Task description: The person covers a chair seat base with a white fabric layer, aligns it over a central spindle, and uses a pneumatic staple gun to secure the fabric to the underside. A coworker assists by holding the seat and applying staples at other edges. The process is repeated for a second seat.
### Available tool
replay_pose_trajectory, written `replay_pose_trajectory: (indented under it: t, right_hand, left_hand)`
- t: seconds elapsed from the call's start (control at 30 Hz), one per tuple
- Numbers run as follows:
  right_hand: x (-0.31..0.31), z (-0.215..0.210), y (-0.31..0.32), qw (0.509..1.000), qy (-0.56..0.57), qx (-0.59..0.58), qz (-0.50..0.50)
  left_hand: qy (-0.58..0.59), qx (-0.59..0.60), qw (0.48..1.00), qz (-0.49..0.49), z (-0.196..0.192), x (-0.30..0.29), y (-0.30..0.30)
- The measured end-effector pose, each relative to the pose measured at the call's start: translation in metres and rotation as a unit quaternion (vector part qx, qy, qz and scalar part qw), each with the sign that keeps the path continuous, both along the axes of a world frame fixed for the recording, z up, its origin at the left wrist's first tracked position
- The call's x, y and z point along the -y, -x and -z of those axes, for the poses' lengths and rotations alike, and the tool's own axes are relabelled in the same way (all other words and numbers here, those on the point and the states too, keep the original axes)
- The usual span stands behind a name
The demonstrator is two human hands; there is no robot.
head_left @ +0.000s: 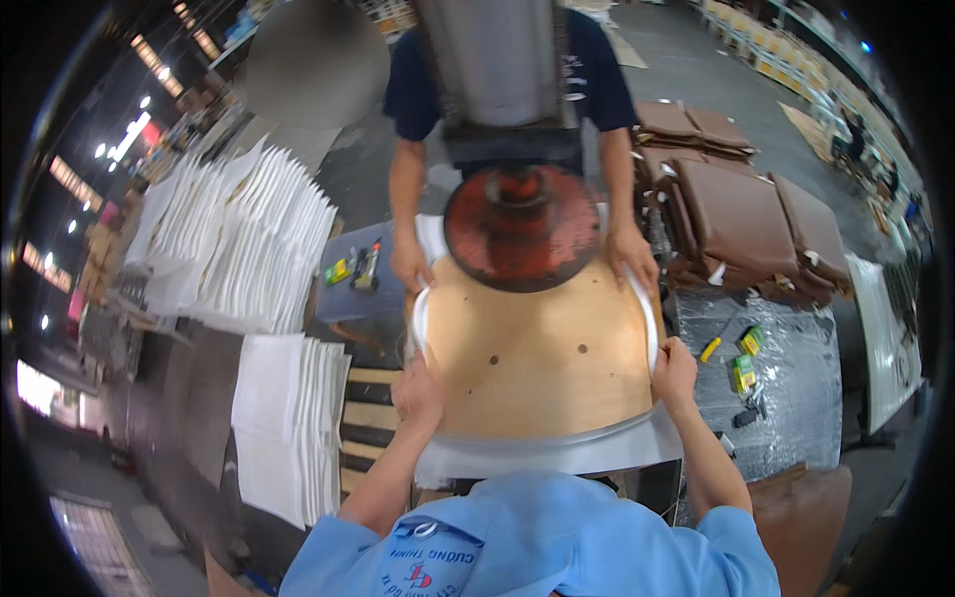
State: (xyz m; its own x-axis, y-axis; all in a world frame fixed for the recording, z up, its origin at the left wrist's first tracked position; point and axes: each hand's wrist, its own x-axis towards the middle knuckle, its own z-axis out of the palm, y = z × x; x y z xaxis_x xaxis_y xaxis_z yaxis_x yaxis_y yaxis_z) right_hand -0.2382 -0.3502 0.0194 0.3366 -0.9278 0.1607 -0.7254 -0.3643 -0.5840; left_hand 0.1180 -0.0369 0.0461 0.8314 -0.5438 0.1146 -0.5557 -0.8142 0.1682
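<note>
A curved plywood panel (537, 383) with several small holes lies in front of me, under a round red press plate (522, 229). White sheet material (557, 456) shows beneath the panel and wraps up along its sides. My left hand (418, 390) is closed on the white edge at the panel's left side. At the right side, my right hand (675, 372) is closed with the white edge at its fingers. Across from me, a co-worker's hands (410, 265) rest at the far left and far right edges of the panel. The press hides the panel's far middle.
Stacks of white sheets (239, 239) stand at the left, by a wooden slatted pallet (370, 415). Brown upholstered pads (736, 214) are piled at the right. Below them, a wrapped table (796, 388) bears a yellow cutter (710, 348) and green boxes (744, 374).
</note>
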Motion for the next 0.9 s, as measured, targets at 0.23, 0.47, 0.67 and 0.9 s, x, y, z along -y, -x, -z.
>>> replay_pose_trajectory:
  t: [0.23,0.47,0.67,0.9]
  right_hand:
    - [0.054,0.001,-0.001,0.974,-0.213,-0.022,0.074]
    - [0.051,0.015,-0.014,0.977,-0.156,0.09,0.111]
    - [0.046,0.019,-0.009,0.972,-0.111,0.18,0.098]
    - [0.075,0.027,-0.024,0.964,-0.181,0.166,0.102]
  left_hand:
    - [0.233,-0.085,0.852,0.461,-0.03,0.16,0.104]
    - [0.092,-0.063,0.789,0.604,-0.013,0.289,0.181]
    - [0.043,-0.084,0.812,0.576,0.0,0.283,0.181]
    - [0.07,-0.095,0.809,0.576,0.006,0.287,0.181]
